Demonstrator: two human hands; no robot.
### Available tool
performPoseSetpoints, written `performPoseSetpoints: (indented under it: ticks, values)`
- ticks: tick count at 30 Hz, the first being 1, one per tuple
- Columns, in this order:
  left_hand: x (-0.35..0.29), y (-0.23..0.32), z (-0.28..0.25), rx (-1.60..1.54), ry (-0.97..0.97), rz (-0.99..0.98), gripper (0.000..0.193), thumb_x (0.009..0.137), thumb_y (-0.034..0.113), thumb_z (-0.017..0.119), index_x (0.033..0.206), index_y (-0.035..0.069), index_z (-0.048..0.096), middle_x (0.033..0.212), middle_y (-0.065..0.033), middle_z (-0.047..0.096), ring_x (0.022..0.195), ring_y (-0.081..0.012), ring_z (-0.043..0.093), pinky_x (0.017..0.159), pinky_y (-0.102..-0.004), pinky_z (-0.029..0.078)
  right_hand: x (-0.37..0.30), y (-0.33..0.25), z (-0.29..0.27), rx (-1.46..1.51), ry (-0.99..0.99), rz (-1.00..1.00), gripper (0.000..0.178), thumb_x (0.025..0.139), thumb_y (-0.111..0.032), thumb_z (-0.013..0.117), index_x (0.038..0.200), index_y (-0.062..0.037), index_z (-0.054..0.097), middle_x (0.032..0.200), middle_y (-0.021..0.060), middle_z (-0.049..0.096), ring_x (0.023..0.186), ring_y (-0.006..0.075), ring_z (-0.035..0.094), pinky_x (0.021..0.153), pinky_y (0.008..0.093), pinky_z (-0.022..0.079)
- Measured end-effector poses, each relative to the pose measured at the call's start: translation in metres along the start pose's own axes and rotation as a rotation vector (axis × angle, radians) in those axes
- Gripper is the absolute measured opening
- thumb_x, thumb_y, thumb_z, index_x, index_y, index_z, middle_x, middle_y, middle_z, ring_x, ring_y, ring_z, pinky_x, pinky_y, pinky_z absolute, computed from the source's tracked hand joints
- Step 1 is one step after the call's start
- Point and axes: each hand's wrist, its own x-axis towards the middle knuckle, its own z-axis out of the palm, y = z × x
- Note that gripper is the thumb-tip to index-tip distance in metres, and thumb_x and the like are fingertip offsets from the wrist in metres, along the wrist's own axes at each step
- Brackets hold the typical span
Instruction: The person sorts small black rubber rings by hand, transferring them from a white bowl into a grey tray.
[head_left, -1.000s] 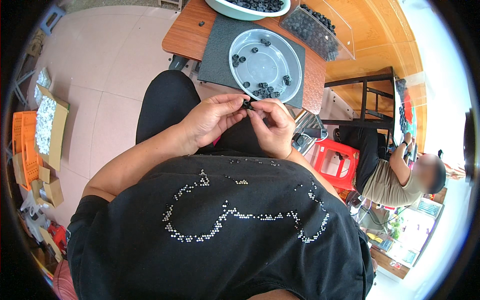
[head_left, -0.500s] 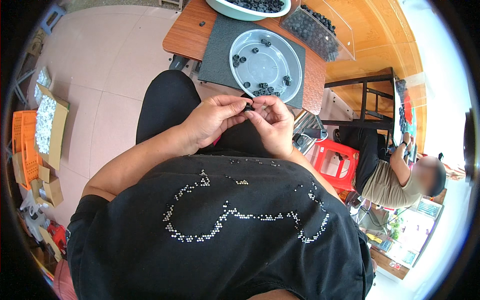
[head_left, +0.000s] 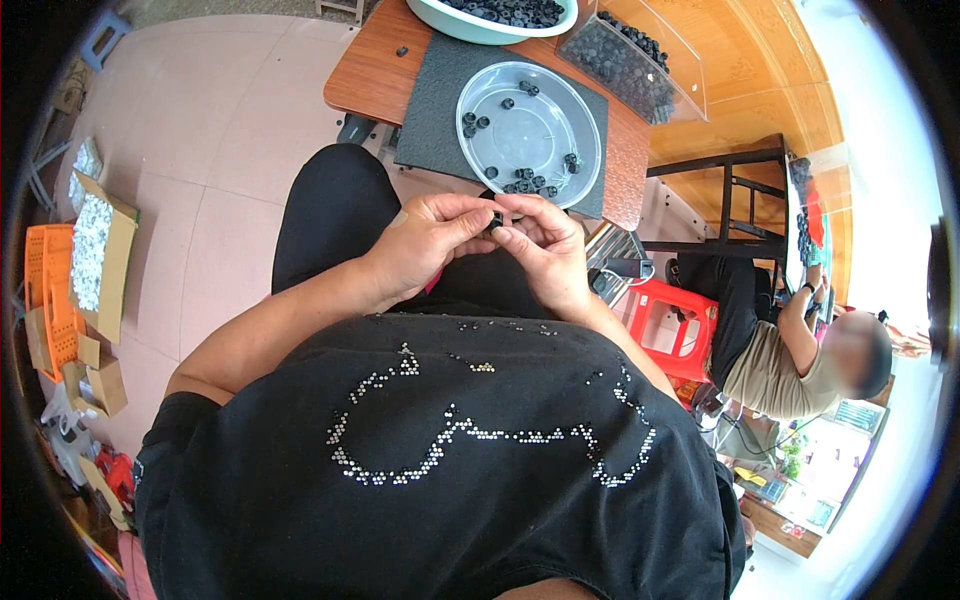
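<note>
Between the fingertips of both hands is a small black part (head_left: 496, 221), mostly covered by the fingers; its exact kind does not show. My left hand (head_left: 428, 240) pinches it from the left, thumb and forefinger pressed together. From the other side my right hand (head_left: 548, 250) grips the same part with thumb and fingers. Both hands are over my lap, just in front of a round clear plastic basin (head_left: 530, 125). Several small black round parts (head_left: 525, 181) lie scattered in that basin, which rests on a dark grey mat (head_left: 425, 125).
The brown table (head_left: 365, 80) also carries a pale green tub (head_left: 480, 30) and a clear bin (head_left: 620, 70), both full of black parts. To the right stand a red stool (head_left: 670, 330) and a seated co-worker (head_left: 780, 370). Boxes (head_left: 115, 270) and an orange crate (head_left: 50, 290) are at far left.
Both hands stay together over the lap; the fingers have shifted slightly and the black part seems turned between them. The table and basin appear marginally displaced in the picture.
</note>
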Motion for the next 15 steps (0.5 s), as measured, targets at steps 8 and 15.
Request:
performPoseSetpoints:
  ticks: [8,15]
  values:
    - [-0.003,-0.001,0.007,0.111,0.053,0.099,0.027,0.096,0.020,0.051,0.112,0.000,0.060,0.101,-0.0065,0.063,0.094,-0.0123,0.060,0.084,-0.0275,0.052,-0.001,-0.002,0.008,0.142,-0.024,-0.034,0.031,0.085,0.007,0.061,0.115,0.0012,0.056,0.098,0.0020,0.053,0.087,0.0062,0.053,0.077,0.0196,0.047]
    - [-0.003,-0.003,0.007,0.490,0.056,0.326,0.022,0.099,0.017,0.046,0.106,0.000,0.058,0.095,-0.0048,0.062,0.081,-0.0094,0.060,0.074,-0.0242,0.051,-0.002,0.001,0.015,0.178,-0.034,-0.021,0.034,0.088,0.006,0.057,0.121,0.0023,0.049,0.096,0.0048,0.055,0.080,0.0094,0.056,0.074,0.0238,0.050]
